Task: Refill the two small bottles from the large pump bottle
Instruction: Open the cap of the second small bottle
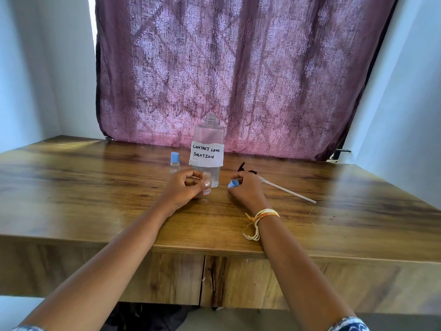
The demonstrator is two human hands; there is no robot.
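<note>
I see my left hand [185, 187] closed in a grip around a small open bottle [206, 185], standing upright on the wooden worktop [95, 187] just in front of the large bottle [209, 149]. My right hand [245, 188] has its grip pinched on a blue cap [233, 183]. The large bottle stands with its neck open and a label reading "CONTACT LENS SOLUTION". Its pump [274, 185], with a long white tube, lies flat on the worktop behind my right hand. The second small bottle [175, 162], blue cap on, stands left of the large one.
</note>
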